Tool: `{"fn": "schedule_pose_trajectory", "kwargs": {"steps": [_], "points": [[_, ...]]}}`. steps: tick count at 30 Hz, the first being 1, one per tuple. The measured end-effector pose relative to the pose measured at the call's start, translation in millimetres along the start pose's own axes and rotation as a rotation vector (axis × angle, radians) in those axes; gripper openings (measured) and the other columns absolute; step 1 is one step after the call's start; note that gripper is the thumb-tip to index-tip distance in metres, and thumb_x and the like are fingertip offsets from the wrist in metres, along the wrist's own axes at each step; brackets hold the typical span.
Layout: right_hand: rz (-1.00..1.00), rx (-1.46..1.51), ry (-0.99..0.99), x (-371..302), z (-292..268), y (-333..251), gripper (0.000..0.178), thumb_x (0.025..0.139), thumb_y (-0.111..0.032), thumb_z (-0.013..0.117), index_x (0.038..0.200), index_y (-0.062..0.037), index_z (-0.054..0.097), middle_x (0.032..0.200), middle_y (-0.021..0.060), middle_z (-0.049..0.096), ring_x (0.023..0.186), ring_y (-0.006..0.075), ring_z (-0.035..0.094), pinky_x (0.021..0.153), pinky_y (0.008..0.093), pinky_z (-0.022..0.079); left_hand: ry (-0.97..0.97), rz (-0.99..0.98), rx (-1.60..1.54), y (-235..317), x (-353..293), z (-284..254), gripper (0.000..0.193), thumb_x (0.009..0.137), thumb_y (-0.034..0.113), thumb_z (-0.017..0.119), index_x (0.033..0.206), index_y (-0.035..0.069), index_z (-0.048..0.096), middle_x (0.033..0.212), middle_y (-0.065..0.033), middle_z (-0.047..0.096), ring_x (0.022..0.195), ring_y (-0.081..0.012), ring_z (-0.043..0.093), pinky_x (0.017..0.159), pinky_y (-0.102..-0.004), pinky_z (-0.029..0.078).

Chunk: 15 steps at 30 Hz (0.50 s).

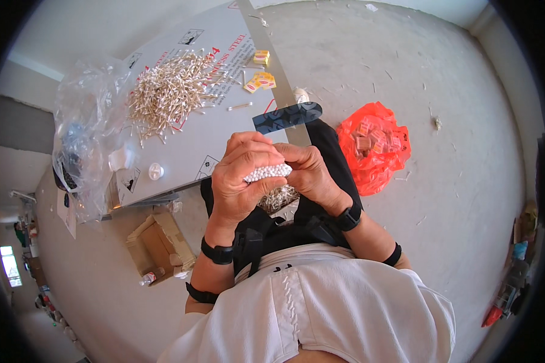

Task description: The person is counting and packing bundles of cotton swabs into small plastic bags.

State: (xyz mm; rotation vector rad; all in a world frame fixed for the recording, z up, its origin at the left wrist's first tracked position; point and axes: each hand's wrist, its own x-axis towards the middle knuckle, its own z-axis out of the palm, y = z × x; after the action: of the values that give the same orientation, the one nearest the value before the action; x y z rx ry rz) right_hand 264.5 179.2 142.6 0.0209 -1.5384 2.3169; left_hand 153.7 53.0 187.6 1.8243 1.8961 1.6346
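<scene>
My left hand (242, 175) and my right hand (312, 172) are together in front of my chest, both closed around one bundle of cotton swabs (266, 173). The white tips of the bundle show in a tight row between my fingers. Below my hands, on my lap, lies a smaller heap of swabs (278, 198). A big loose pile of cotton swabs (169, 94) is spread on the flat grey cardboard box (188, 151) ahead of me on the left.
A crumpled clear plastic bag (88, 139) lies at the box's left edge. Small yellow packets (259, 80) and a white cap (155, 171) rest on the box. A red plastic bag with small boxes (375, 145) sits on the floor at right. An open brown carton (157, 245) stands at lower left.
</scene>
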Motion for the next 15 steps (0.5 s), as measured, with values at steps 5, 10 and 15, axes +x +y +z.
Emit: {"fn": "schedule_pose_trajectory", "kwargs": {"steps": [5,10,15], "points": [[0.002,-0.081,0.024,1,2,-3,0.029,0.082,0.007,0.069,0.109,0.0002,0.069,0.109,0.0057,0.067,0.099,0.0109,0.061,0.087,0.0258,0.05,0.138,-0.127,-0.348,1,-2,1,0.028,0.073,0.007,0.075,0.099,0.001,0.067,0.106,-0.0115,0.066,0.102,-0.0254,0.06,0.092,-0.0364,0.047],[-0.023,-0.137,0.052,2,3,-3,0.028,0.082,0.007,0.069,0.11,0.001,0.068,0.106,0.0059,0.067,0.098,0.0114,0.062,0.086,0.0258,0.051,0.12,-0.342,-0.514,5,-5,0,0.022,0.075,-0.001,0.061,0.097,-0.002,0.066,0.106,-0.0135,0.065,0.103,-0.0212,0.06,0.094,-0.033,0.046],[0.021,-0.107,0.068,2,4,0,0.028,0.083,0.007,0.068,0.11,0.0019,0.067,0.104,0.0061,0.067,0.097,0.0104,0.061,0.084,0.0253,0.05,0.119,-0.362,-0.479,1,-8,5,0.019,0.074,-0.004,0.059,0.092,-0.002,0.064,0.102,-0.0129,0.066,0.101,-0.0189,0.061,0.092,-0.0312,0.047]]}}
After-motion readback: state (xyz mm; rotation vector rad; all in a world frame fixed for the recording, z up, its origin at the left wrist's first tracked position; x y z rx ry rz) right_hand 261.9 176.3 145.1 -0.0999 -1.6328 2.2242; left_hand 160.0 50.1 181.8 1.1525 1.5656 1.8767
